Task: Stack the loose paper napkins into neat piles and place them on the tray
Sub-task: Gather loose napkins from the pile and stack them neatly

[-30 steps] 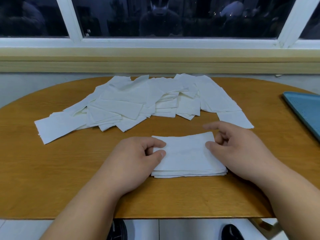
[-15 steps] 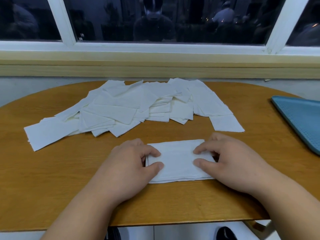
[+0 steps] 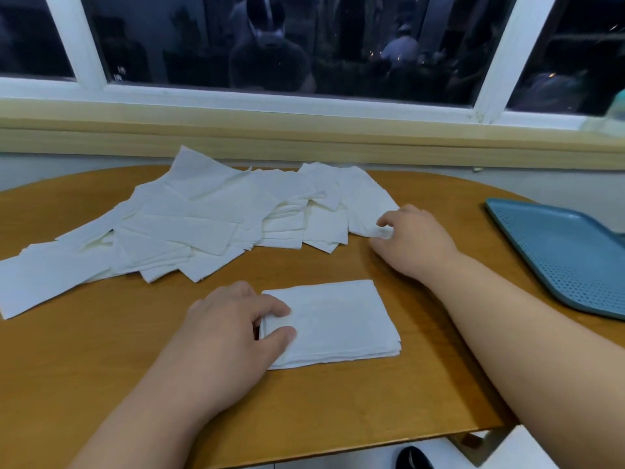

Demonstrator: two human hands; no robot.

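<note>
White pile (image 3: 338, 319) lower centre, off tray (image 3: 558, 252) | left hand (image 3: 230, 326) grips its edge | right hand (image 3: 412, 238) pinches loose napkin (image 3: 367, 208) | heap (image 3: 203, 218) unsorted

Dim indoor light, dark reflective window (image 3: 304, 42), wide-angle bowing.

Oval wooden table (image 3: 101, 367), white-framed window (image 3: 389, 45), wooden sill (image 3: 304, 130), dark shoe (image 3: 414, 458) below

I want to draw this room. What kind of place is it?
Probably a canteen or cafe, though I can't be sure: a rounded wooden table beside a big dark window, a heap of loose paper napkins, and a blue serving tray.
</note>
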